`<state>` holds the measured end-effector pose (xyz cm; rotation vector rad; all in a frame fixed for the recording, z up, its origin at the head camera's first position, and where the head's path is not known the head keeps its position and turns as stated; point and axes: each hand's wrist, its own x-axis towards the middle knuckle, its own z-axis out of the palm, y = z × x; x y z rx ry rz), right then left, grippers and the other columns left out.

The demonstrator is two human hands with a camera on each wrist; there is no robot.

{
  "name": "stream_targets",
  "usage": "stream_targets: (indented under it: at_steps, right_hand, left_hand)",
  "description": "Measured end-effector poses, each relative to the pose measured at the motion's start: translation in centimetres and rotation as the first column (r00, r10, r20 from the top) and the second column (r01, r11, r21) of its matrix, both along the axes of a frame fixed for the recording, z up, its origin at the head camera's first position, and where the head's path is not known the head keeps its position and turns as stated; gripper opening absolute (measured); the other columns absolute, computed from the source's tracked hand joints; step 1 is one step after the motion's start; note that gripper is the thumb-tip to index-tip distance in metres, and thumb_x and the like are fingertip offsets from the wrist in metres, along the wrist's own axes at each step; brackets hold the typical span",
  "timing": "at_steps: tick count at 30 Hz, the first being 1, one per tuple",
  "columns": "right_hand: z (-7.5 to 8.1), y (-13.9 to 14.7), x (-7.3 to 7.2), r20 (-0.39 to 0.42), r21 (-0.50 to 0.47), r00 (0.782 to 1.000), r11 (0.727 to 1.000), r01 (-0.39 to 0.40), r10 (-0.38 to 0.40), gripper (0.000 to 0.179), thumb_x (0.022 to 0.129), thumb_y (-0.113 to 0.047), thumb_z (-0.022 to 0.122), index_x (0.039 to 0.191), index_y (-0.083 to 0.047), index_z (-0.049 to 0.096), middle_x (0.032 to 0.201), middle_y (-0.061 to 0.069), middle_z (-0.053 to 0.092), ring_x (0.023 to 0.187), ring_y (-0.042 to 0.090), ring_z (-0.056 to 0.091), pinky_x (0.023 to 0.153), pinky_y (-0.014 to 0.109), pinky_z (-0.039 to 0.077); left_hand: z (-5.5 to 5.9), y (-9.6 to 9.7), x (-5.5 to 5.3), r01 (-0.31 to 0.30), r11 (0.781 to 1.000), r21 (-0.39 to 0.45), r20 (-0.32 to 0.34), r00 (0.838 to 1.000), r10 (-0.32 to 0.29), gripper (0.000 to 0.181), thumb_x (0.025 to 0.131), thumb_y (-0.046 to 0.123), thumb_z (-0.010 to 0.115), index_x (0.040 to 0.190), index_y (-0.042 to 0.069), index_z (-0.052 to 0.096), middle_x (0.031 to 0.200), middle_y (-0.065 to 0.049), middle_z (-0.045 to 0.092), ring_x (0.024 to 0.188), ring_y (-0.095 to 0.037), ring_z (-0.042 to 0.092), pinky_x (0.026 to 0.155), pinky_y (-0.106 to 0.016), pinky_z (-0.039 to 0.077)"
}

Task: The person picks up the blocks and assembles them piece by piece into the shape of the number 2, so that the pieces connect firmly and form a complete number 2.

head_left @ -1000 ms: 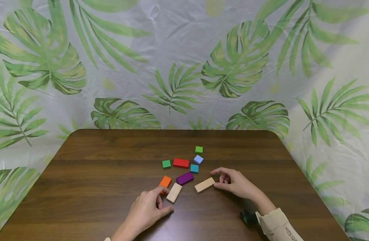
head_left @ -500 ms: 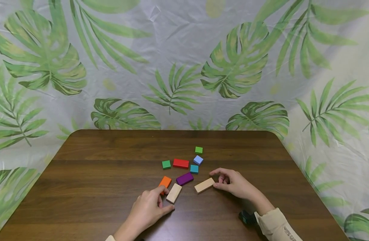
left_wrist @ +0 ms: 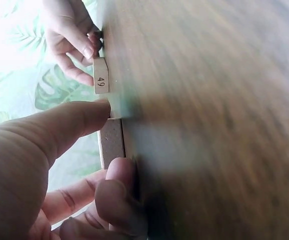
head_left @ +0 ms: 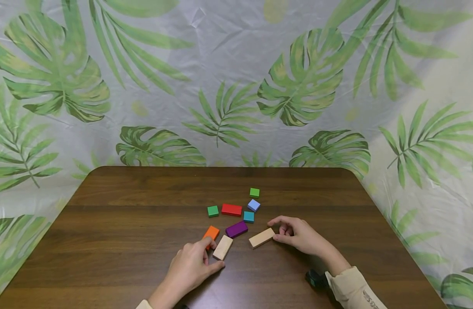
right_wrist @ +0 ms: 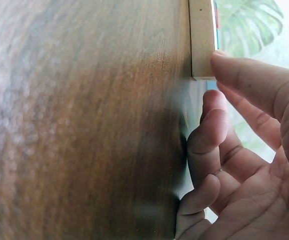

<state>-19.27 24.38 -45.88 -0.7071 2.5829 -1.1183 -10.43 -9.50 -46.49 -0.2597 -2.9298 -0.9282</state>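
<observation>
In the head view my left hand [head_left: 190, 262] rests low around a plain wooden block [head_left: 223, 247]. Its thumb tip lies at the block's near end, and its forefinger reaches between that block and an orange block [head_left: 211, 234]. From the left wrist, thumb and fingers show at opposite ends of the plain block [left_wrist: 112, 142], without a clear pinch. My right hand [head_left: 299, 234] has its thumb tip at the right end of a second plain block [head_left: 261, 237], its forefinger raised beyond. A "49" is printed on that block's end [left_wrist: 101, 80]. Both blocks lie flat.
A purple block [head_left: 236, 229] lies between and behind the plain ones. Farther back are a red block [head_left: 231, 210] and smaller green [head_left: 213, 211], teal [head_left: 248, 217], pale blue [head_left: 253, 205] and light green [head_left: 254, 192] pieces. A leaf-patterned curtain [head_left: 228, 64] hangs behind the brown table [head_left: 116, 240].
My left thumb has slid slightly to the right along the near end of the plain block. The blocks keep their places, and my right hand stays almost still.
</observation>
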Motion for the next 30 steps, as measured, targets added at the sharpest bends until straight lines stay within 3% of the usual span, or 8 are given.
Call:
stream_targets:
  at_steps: [30]
  right_hand:
    - [-0.26, -0.11, -0.06, -0.009, 0.024, 1.0, 1.0, 0.004, -0.003, 0.025, 0.102, -0.02, 0.075, 0.126, -0.014, 0.073, 0.084, -0.004, 0.059, 0.069, 0.004, 0.05, 0.063, 0.022, 0.043]
  left_hand:
    - [-0.09, 0.4, -0.17, -0.018, 1.0, -0.002, 0.004, 1.0, 0.018, 0.037, 0.078, 0.041, 0.094, 0.096, 0.028, 0.066, 0.063, 0.016, 0.051, 0.055, -0.004, 0.045, 0.049, -0.027, 0.034]
